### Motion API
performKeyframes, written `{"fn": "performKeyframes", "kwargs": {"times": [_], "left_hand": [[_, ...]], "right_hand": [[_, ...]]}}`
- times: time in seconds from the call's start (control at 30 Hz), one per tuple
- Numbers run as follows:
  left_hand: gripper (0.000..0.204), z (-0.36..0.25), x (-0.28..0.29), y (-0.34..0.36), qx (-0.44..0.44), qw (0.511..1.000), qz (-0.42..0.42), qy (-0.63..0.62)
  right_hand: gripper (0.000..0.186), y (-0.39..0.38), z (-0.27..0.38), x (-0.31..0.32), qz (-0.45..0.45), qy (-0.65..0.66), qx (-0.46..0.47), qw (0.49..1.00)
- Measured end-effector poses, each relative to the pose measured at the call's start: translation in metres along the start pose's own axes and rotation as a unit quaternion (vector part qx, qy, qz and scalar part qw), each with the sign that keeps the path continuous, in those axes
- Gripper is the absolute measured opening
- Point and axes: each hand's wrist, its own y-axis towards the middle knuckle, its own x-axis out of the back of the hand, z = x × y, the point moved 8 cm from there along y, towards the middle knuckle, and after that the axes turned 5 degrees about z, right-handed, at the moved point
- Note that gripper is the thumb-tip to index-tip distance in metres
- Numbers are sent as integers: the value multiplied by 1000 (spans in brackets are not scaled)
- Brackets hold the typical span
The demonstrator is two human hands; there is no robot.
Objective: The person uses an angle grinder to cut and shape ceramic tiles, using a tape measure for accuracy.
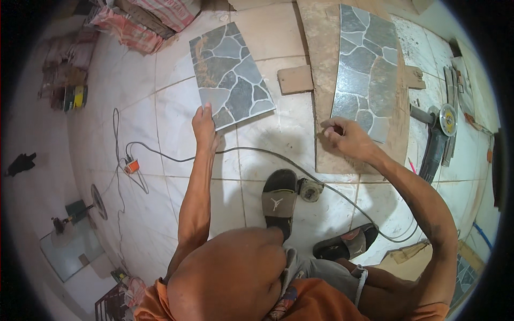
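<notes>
My left hand [204, 128] grips the near corner of a grey stone-patterned tile [231, 75], thumb on top. That tile is tilted over the floor and has a brown dusty smear on its left side. A second tile of the same pattern [365, 64] lies on a wooden board [332, 155] to the right. Beside this tile's near end is my right hand [347, 138], its fingers curled in toward the thumb. Anything inside those fingers is hidden. Whether they touch the tile, I cannot tell.
An angle grinder [436, 134] lies right of the board, near a pink pencil [412, 165]. A dark cable [278, 156] crosses the floor to an orange socket box [131, 166]. A tape measure [310, 190] sits by my slipper [279, 200]. Bags [155, 21] stand at the far left.
</notes>
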Motion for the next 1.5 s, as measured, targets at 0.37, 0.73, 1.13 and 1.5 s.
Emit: {"fn": "performKeyframes", "kwargs": {"times": [0.37,0.73,1.13,1.5], "left_hand": [[31,40,44,44,27,998,33,-35],[38,61,40,53,23,950,-33,311],[42,64,67,80,47,921,-28,386],[48,8,18,50,-97,851,-54,513]], "right_hand": [[35,6,-16,5,-18,-30,9,999],[31,-11,-68,31,-31,-78,-35,996],[51,-57,-110,93,-165,-337,-108,920],[52,-54,-124,101,-169,-289,-71,940]]}}
